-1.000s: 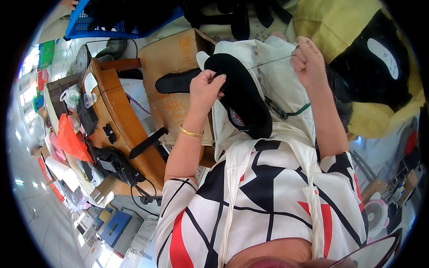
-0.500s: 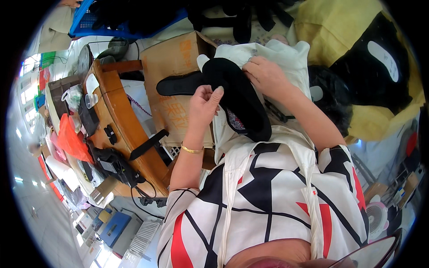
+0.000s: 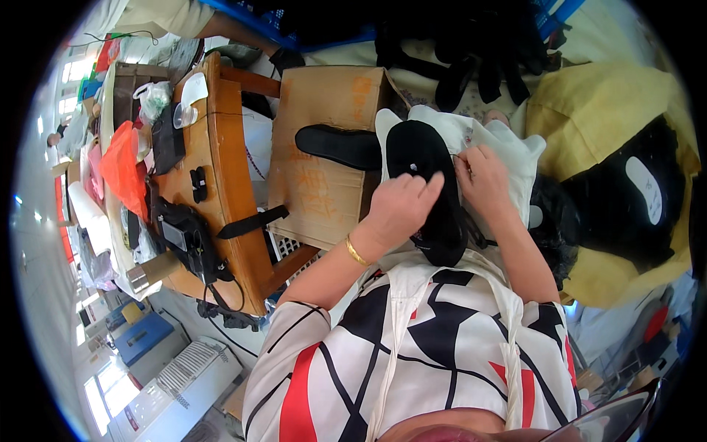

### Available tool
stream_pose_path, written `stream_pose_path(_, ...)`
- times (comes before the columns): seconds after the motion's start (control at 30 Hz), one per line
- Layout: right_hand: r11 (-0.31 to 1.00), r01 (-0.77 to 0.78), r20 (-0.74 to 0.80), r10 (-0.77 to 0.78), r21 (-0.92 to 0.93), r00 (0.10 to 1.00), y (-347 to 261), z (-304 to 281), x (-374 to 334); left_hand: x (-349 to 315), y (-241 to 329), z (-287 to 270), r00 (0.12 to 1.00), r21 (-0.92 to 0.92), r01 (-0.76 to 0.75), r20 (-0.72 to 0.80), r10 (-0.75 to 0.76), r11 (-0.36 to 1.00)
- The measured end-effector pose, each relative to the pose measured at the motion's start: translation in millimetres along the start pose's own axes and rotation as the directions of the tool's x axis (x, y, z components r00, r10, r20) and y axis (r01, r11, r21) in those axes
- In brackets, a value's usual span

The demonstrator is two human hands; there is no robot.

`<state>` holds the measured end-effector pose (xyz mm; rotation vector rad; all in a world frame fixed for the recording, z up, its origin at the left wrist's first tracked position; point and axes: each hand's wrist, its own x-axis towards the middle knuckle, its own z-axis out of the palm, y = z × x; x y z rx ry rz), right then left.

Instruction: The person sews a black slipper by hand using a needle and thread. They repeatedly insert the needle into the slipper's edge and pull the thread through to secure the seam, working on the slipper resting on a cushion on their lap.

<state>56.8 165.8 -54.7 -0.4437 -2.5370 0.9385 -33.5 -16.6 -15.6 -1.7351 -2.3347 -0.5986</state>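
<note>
A black cloth shoe (image 3: 420, 144) stands lengthwise in front of me, its rounded end away from me, with a small white spot on its surface. My left hand (image 3: 403, 206) lies across its middle with bent fingers, gripping it; part of the fingers is hidden. At its right edge, my right hand (image 3: 482, 180) has its fingers closed on the side, beside a white cloth (image 3: 508, 144) that spreads behind the shoe. A black insole-shaped piece (image 3: 339, 146) rests on the cardboard box (image 3: 317, 96) to the left.
A wooden table (image 3: 221, 147) stands at left, bearing a black bag (image 3: 184, 236) and an orange plastic bag (image 3: 125, 169). Black pieces fill a blue crate (image 3: 353, 35) at the far side. At right, a yellow sack (image 3: 582, 103) holds black material and a white sole shape (image 3: 643, 190).
My left hand has moved from the shoe's left edge to across its middle. The shoe has turned more upright in view, its lining now mostly covered. My right hand has come down along its edge.
</note>
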Motion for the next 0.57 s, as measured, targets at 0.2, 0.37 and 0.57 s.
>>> stream_pose_path(0.2, 0.998, -0.046, -0.204, 0.056, 0.051, 0.977, 3.5, 3.0, 6.0, -1.0, -10.8, 14.5, 0.974, -0.046, 0.224, -0.033, -0.226, 0.973)
stream_pose_path(0.37, 0.717, -0.232, -0.168, 0.44, 0.657, 0.882, -0.6, 7.8, 23.0, -7.5, -16.9, 31.7, 0.892, -0.449, 0.406, 0.005, -0.452, 0.796)
stream_pose_path(0.57, -0.025, -0.158, 0.158, 0.321, 0.987, 0.934, -24.7, 26.3, 33.0, -6.1, -14.8, 31.5, 0.828, -0.593, 0.501, 0.116, -0.548, 0.631)
